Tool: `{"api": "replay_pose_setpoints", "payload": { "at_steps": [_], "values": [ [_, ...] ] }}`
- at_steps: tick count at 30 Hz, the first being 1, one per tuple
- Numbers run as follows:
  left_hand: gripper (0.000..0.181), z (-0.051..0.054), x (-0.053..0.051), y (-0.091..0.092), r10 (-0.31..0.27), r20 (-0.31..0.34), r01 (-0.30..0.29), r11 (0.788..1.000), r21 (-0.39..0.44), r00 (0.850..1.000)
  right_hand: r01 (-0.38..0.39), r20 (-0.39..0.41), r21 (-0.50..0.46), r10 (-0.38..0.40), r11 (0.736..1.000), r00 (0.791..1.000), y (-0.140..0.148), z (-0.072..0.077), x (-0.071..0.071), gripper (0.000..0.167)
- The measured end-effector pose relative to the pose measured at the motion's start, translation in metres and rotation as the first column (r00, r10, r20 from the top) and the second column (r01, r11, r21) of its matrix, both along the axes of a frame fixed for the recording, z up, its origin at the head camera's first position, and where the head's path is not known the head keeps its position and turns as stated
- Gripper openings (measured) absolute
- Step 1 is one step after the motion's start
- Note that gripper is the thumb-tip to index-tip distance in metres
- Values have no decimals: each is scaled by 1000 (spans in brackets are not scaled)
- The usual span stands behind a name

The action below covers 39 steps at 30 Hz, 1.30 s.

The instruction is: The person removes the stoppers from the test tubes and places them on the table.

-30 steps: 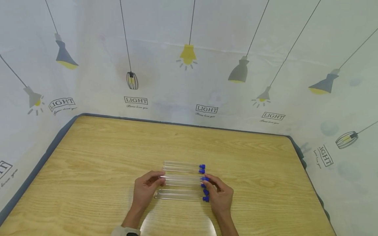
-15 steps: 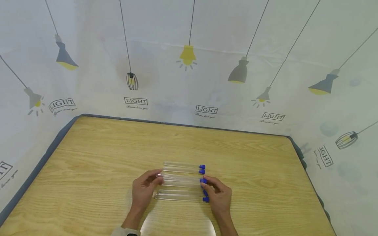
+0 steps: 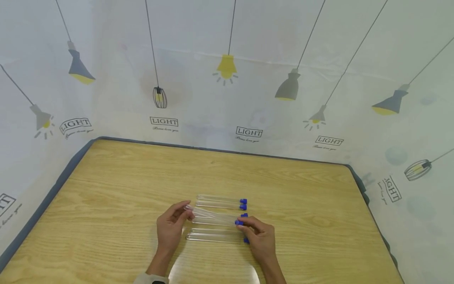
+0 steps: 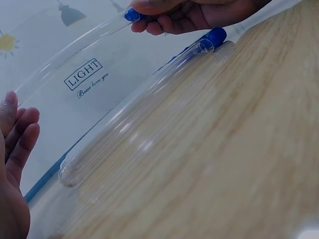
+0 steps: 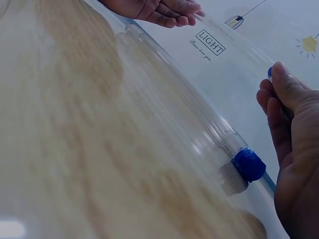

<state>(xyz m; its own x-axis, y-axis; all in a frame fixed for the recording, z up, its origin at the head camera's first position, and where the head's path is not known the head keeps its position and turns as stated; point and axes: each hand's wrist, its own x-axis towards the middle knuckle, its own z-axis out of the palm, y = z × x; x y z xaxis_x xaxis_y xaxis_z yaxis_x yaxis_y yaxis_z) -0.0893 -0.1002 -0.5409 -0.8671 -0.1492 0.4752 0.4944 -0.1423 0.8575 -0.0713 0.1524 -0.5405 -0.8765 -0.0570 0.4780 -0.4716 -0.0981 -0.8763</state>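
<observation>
Between the two hands a clear tube (image 4: 75,55) with a blue cap (image 3: 239,223) is held above the table. The left hand (image 3: 170,228) pinches its rounded end between thumb and fingers. At the capped end, the right hand (image 3: 261,238) pinches the blue cap. Below and around it, several more clear capped tubes lie side by side on the wooden table (image 3: 142,177): a far pair (image 3: 218,204), others under the held tube, and a near pair (image 3: 213,237). In the right wrist view one lying tube's blue cap (image 5: 249,165) shows close up.
A pale wall covering (image 3: 198,98) printed with hanging lamps and the word LIGHT stands around the table's back and sides. Its dark blue lower edge (image 3: 213,149) runs along the table's far side.
The held tube has risen off the others and tilted, its capped end coming nearer the person. The right hand has shifted slightly left and nearer; the left hand has moved slightly left.
</observation>
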Motion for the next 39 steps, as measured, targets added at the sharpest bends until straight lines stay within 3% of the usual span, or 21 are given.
{"api": "replay_pose_setpoints", "payload": {
  "at_steps": [7,12,21,31,39],
  "values": [
    [26,0,0,0,-20,12,20,999,29,1000,-14,-23,-16,14,1000,1000,0,0,0,21],
    [27,1,1,1,-46,21,45,998,45,999,32,-31,-22,-32,999,999,-1,1,0,22],
    [24,0,2,0,-62,34,61,998,31,997,92,-16,-13,-92,996,996,-4,26,8,19],
    [22,2,3,0,-78,38,78,997,10,996,60,-38,-20,-60,998,997,5,-1,0,20],
    [22,2,3,0,-78,22,79,997,-5,997,33,-38,-8,-33,999,999,5,-1,-1,20]
  ]
}}
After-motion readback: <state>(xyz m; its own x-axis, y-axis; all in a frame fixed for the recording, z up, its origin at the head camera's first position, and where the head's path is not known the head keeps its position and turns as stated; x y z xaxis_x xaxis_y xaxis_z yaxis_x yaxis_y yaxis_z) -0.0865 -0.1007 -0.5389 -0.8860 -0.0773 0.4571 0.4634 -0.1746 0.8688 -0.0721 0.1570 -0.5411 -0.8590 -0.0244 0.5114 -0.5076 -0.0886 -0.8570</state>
